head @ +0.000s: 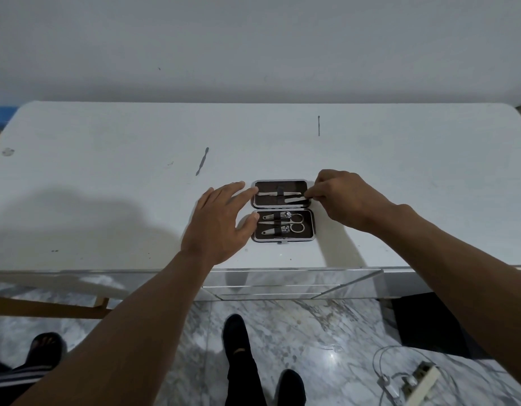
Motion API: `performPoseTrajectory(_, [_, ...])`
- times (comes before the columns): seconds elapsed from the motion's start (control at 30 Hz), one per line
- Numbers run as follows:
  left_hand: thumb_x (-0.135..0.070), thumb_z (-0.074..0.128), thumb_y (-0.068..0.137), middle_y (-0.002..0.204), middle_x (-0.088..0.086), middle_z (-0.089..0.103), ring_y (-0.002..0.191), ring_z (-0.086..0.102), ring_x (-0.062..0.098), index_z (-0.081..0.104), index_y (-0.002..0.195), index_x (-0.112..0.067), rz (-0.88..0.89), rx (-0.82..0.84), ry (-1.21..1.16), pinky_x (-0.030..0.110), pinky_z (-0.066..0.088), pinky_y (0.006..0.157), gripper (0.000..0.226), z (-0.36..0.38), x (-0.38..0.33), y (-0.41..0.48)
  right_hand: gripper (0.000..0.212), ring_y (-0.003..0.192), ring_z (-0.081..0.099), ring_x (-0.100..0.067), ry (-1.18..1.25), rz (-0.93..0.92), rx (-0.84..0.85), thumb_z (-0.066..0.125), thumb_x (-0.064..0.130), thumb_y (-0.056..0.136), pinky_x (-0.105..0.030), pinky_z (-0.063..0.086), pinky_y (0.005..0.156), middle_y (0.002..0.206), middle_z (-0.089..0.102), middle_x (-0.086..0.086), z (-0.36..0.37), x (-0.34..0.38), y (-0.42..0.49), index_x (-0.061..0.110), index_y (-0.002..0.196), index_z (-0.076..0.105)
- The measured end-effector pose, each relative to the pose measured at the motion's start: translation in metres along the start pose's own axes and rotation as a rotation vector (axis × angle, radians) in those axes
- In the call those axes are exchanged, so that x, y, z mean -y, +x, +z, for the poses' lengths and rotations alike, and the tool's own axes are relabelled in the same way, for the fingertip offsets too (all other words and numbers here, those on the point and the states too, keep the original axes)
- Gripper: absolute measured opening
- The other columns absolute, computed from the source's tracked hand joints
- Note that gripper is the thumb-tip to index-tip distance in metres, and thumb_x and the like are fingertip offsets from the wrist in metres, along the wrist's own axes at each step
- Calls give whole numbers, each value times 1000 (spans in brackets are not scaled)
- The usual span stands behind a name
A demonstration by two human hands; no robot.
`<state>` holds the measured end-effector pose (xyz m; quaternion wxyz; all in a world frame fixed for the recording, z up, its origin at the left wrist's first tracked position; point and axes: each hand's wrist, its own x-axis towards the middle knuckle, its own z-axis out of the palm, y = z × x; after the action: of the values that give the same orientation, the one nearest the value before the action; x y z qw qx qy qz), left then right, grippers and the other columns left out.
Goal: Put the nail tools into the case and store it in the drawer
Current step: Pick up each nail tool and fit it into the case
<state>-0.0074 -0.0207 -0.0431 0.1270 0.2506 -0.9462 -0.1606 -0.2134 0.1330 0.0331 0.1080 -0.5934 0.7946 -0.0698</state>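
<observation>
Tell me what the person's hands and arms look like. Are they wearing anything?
The left hand and right hand are bare: no gloves, rings or watch that I can see. The left forearm and right forearm are bare too, with no sleeves showing in the picture.

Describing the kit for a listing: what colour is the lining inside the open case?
The case lining is dark brown, clearest in the head view.

The open case (pixel 309 230) lies on the surface (pixel 106 171), near its front edge. In its far half lie tweezers (pixel 268 194) and a flat tool (pixel 293 199). In its near half, scissors (pixel 269 223) lie between two nail clippers (pixel 285 214). A cuticle pusher (pixel 202 161) lies behind the case to the left. A thin stick tool (pixel 318 125) lies farther back on the right.
</observation>
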Motion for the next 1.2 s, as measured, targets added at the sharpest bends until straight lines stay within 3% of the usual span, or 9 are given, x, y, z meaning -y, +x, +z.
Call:
performPoseTrajectory(0.33, [-50, 40, 92, 149, -5, 46, 138, 38, 13, 44, 144, -33, 2, 10, -24, 39, 20, 119, 54, -1, -2, 1, 28, 98, 63, -31, 1, -4, 4, 51, 8, 93, -42, 52, 82, 108, 65, -4, -1, 5, 1, 18, 109, 71])
performPoseTrajectory(1.2, [-48, 43, 92, 148, -5, 46, 138, 39, 14, 45, 143, -33, -1, -6, -28, 39, 21, 119, 53, -1, -1, 0, 22, 100, 59, -29, -24, 6, 2, 52, 11, 91, -42, 52, 82, 103, 67, -6, 11, 22, 15, 15, 105, 70])
